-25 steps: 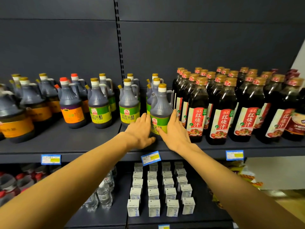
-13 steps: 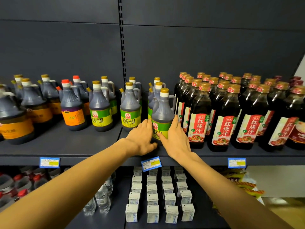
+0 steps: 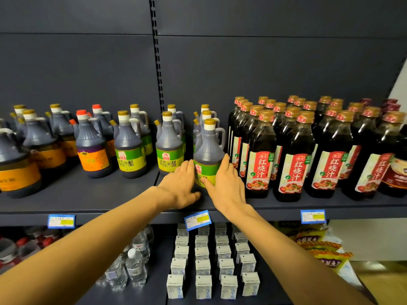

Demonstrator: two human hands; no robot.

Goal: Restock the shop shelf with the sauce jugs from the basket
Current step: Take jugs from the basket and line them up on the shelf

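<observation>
Between your two hands stands the jug [image 3: 208,154], upright near the front edge of the shelf [image 3: 92,194], its green and yellow label facing you. Your left hand [image 3: 179,187] presses flat against its left side with the fingers stretched forward and close together, thumb low near the base. Your right hand [image 3: 224,183] cups its right side the same way, fingers extended along the label, so both palms clasp the jug from either side. Just left of your left hand sits another jug with the same label [image 3: 169,148], and more stand behind. Just right of your right hand the tall dark bottles with red labels [image 3: 261,155] stand in rows. Below your wrists a blue price tag [image 3: 197,219] hangs on the shelf edge.
</observation>
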